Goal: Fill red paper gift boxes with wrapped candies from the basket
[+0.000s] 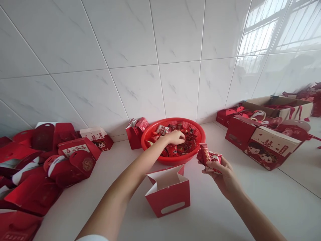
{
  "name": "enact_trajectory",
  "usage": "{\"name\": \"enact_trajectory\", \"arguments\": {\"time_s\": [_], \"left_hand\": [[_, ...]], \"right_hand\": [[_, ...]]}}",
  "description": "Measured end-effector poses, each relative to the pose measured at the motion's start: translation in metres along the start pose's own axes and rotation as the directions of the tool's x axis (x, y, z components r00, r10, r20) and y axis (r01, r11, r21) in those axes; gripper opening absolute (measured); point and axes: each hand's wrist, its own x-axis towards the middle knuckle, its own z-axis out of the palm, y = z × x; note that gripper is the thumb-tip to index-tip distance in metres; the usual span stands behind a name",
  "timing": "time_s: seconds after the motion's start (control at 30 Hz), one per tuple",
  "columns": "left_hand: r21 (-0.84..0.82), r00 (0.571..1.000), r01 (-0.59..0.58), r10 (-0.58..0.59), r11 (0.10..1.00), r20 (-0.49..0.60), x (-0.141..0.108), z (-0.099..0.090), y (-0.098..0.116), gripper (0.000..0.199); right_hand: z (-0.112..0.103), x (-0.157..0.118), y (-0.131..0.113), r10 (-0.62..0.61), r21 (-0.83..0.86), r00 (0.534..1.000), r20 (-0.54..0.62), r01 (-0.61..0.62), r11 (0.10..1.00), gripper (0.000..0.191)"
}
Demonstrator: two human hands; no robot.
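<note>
Nearest me on the white counter (208,211), a red box (173,197) stands upright, top open and white inside showing; its floor is out of my sight. To its right, my right hand (224,172) is curled closed around a small bunch of sweets, a slim stick pack (205,154) against a wider packet (215,158), held above the counter and apart from the box. Past the box, a red basket (175,160) bears a heap of wrapped sweets (172,151), mostly red. My left hand (176,137) is down over them, fingers bent; the fingertips are lost among the wrappers, so I cannot tell whether they have hold of a piece. The step in hand, I judge, is picking from the heap with the left while the right holds the bunch. The next move seems to call for a light pinch on one wrapper and a lift over the basket's rim, the right grip firm enough that nothing slips. More red boxes (75,169) crowd the counter to my left; a printed box (265,144) stands to my right. At the basket's left, a small box (134,137) stands near the tiled wall (132,40).
</note>
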Motion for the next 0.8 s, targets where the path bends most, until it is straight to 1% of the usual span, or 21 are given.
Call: {"name": "enact_trajectory", "arguments": {"time_s": [0.13, 0.2, 0.3, 0.37, 0.43, 0.47, 0.53, 0.63, 0.7, 0.8], "left_hand": [[0.016, 1.000, -0.024, 0.024, 1.000, -0.005, 0.004, -0.001, 0.013, 0.027], [0.032, 0.999, -0.042, 0.041, 0.999, 0.035, 0.008, -0.001, 0.022, 0.036], [0.100, 0.991, -0.085, 0.074, 0.991, 0.108, 0.014, 0.000, 0.037, 0.048], [0.163, 0.988, -0.093, 0.071, 0.982, 0.138, 0.017, 0.001, 0.046, 0.050], [0.224, 0.989, -0.064, 0.031, 0.973, 0.144, 0.017, 0.001, 0.051, 0.047], [0.247, 0.992, -0.035, 0.003, 0.968, 0.128, 0.016, 0.001, 0.052, 0.045], [0.259, 0.997, 0.026, -0.045, 0.966, 0.065, 0.013, -0.001, 0.050, 0.045], [0.204, 0.995, 0.101, -0.098, 0.974, -0.022, 0.009, -0.006, 0.040, 0.054], [0.154, 0.992, 0.127, -0.124, 0.980, -0.028, 0.008, -0.009, 0.031, 0.057], [0.088, 0.990, 0.143, -0.142, 0.986, -0.017, 0.007, -0.012, 0.019, 0.051]], "right_hand": [[0.000, 0.000, 0.000, -0.005, 0.016, 1.000, -0.026, 0.005, 1.000, 0.037], [0.000, 0.000, 0.000, -0.001, 0.014, 1.000, -0.029, 0.002, 1.000, 0.037], [-0.001, 0.000, -0.001, -0.001, 0.018, 1.000, -0.016, 0.001, 1.000, 0.040], [-0.001, 0.000, -0.001, -0.004, 0.022, 1.000, -0.015, 0.004, 1.000, 0.039], [-0.002, 0.001, -0.001, -0.009, 0.026, 1.000, -0.017, 0.009, 1.000, 0.038], [-0.002, 0.001, -0.001, -0.011, 0.028, 1.000, -0.016, 0.011, 1.000, 0.038], [-0.003, 0.002, 0.000, -0.012, 0.030, 1.000, -0.011, 0.012, 0.999, 0.039], [-0.005, 0.002, 0.001, -0.013, 0.026, 1.000, -0.007, 0.013, 1.000, 0.039], [-0.006, 0.002, 0.001, -0.010, 0.024, 1.000, -0.006, 0.010, 1.000, 0.038], [-0.005, 0.001, 0.001, 0.002, 0.029, 1.000, -0.008, -0.002, 1.000, 0.038]]}}
